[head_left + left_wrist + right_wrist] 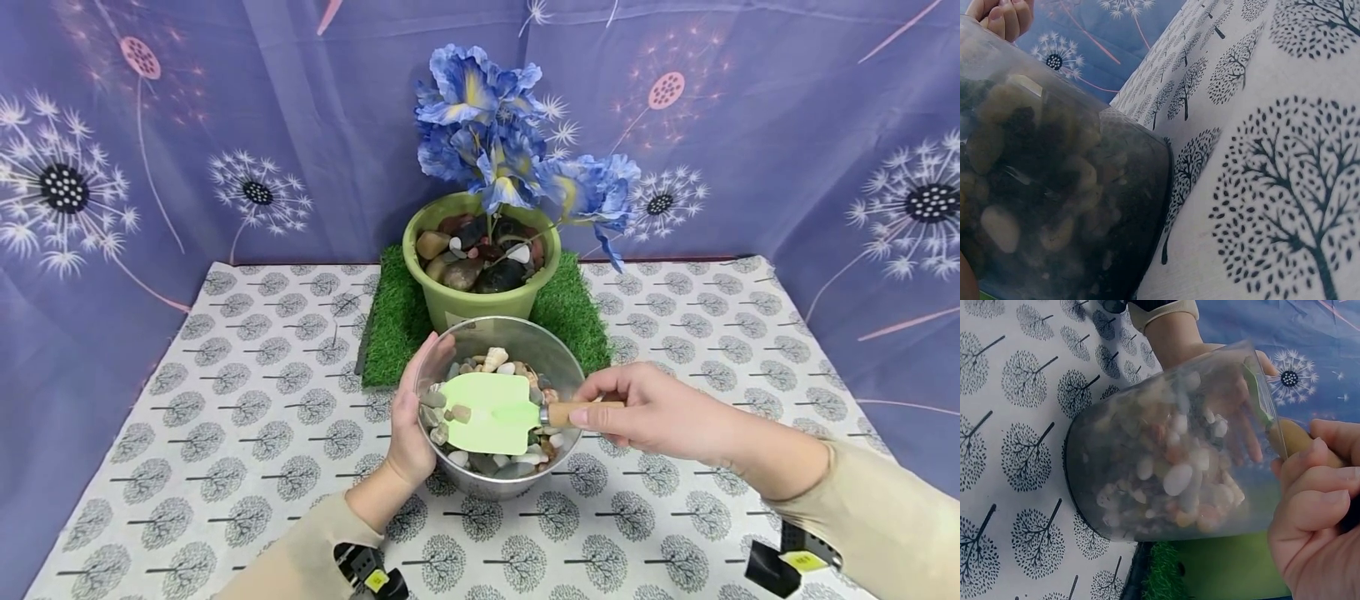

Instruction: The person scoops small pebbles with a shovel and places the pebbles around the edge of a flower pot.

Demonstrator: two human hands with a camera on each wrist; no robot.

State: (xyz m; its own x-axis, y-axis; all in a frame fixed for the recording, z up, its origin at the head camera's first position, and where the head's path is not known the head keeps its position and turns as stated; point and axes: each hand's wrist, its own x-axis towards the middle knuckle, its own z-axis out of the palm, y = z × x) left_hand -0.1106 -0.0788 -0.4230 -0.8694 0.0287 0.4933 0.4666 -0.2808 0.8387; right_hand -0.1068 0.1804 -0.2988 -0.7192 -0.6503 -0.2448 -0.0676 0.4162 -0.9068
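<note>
A clear plastic container of mixed pebbles and shells stands on the patterned cloth at the middle front. My left hand lies along its left side, extended fingers against the wall; the right wrist view shows them through the plastic. With thumb and fingers, my right hand grips the wooden handle of a garden trowel with a pale green blade. The blade lies level across the container's mouth, over the stones. A few small brownish stones sit on it. A spiral shell shows beyond the blade.
Just behind the container, a green flowerpot holds large dark stones and blue irises. It stands on a square of artificial grass. A purple dandelion-print curtain hangs round the back and sides of the table.
</note>
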